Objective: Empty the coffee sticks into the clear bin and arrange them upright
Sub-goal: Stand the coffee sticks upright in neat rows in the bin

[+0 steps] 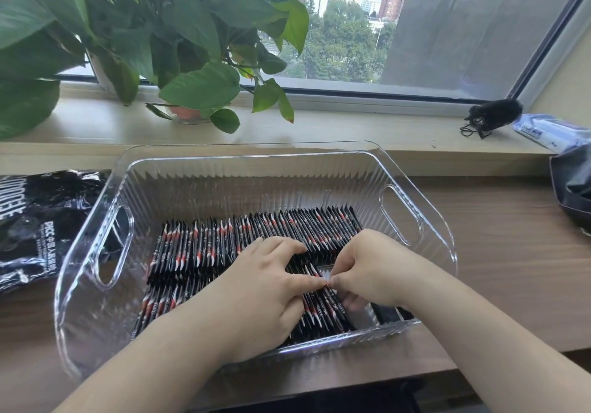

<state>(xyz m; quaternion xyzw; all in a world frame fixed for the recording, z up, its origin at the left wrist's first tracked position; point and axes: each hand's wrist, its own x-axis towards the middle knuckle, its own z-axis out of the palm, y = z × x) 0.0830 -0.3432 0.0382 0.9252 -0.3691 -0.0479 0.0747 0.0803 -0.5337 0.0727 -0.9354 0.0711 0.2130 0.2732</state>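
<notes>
Clear bin (224,185) on wooden desk (511,268), far rim against the windowsill (351,128) step, near wall close to desk edge. Open desk to the right. Crumpled black bag (38,220) just beside bin's left wall; "PICC" legible on it, other print unclear.

Coffee sticks (204,246), black with red-white marks, stand on edge in two rows inside the bin; their print is too small to read. Bare floor shows at near right corner.

Left hand (265,291) curls over near row, gripping sticks. Right hand (371,268) pinches stick tops; fingertips of both meet.
</notes>
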